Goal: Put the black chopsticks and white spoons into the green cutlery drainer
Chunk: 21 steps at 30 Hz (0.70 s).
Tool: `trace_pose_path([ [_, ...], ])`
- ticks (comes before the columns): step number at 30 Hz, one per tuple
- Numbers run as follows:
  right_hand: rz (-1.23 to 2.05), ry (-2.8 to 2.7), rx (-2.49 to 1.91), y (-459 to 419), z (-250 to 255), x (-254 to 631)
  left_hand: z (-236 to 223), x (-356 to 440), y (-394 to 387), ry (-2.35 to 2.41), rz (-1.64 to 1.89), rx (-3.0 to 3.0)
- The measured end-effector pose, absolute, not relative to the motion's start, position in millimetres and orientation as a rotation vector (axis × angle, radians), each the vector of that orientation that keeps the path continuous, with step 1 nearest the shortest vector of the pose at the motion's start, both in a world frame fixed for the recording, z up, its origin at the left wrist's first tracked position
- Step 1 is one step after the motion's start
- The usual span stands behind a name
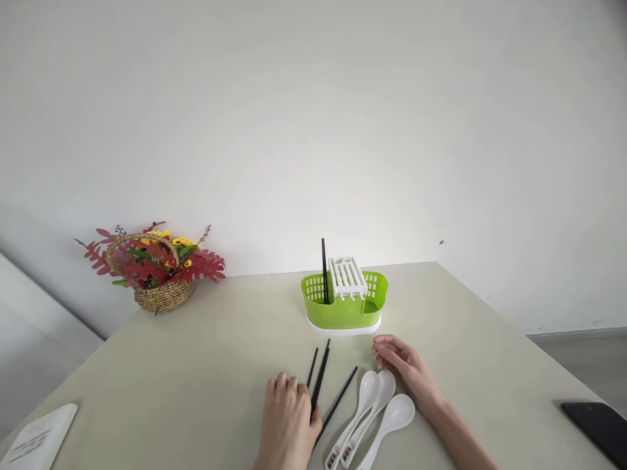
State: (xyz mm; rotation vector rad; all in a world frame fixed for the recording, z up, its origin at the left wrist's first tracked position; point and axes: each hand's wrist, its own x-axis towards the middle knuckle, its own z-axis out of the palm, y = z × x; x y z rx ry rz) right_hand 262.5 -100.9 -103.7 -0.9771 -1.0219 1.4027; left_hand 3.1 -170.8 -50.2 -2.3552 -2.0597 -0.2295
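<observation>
My left hand (289, 418) rests low on the table with bent fingers. It is closed around black chopsticks (321, 382), whose tips point away from me between thumb and fingers. One more black chopstick (337, 403) lies slanted just right of the thumb. Three white spoons (399, 411) with their bowls facing away lie between my hands. Beyond the spoon bowls, my right hand (399, 365) hovers or rests with loosely curved fingers and nothing visible in it. Past both hands, a green cutlery holder (321, 318) has black chopsticks (324, 271) upright in its left compartment.
A white slotted rack (349, 277) tops the holder's middle. To the left by the wall stands a wicker basket (164, 297) of artificial flowers. A white object with dark lines (42, 437) lies at the near left, a black phone (597, 427) at the right table edge.
</observation>
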Motion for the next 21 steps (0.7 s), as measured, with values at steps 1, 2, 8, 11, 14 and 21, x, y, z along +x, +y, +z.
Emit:
trace_pose_path([
  [1,1.403,-1.02,-0.976,-100.8,-104.1,262.5,-47.9,6.9,-169.1,-2.048,-0.161,-2.344],
  [2,1.402,-1.019,-0.975,-100.7,-104.5,262.6,-45.0,10.8,-167.5,-2.034,-0.091,-2.334],
  [8,1.397,-1.036,-0.968,-100.6,-107.3,263.4,-24.1,31.3,-161.1,-1.963,0.273,-2.36],
  [11,1.41,-1.028,-0.954,-100.6,-107.9,263.6,-19.7,34.3,-158.2,-1.966,0.348,-2.365],
  [14,1.412,-1.022,-0.951,-100.3,-107.2,263.4,-17.4,30.5,-155.6,-2.001,0.295,-2.356],
  [21,1.394,-1.031,-0.954,-99.6,-104.4,262.2,22.0,7.7,-160.2,-2.238,-0.369,-2.383],
])
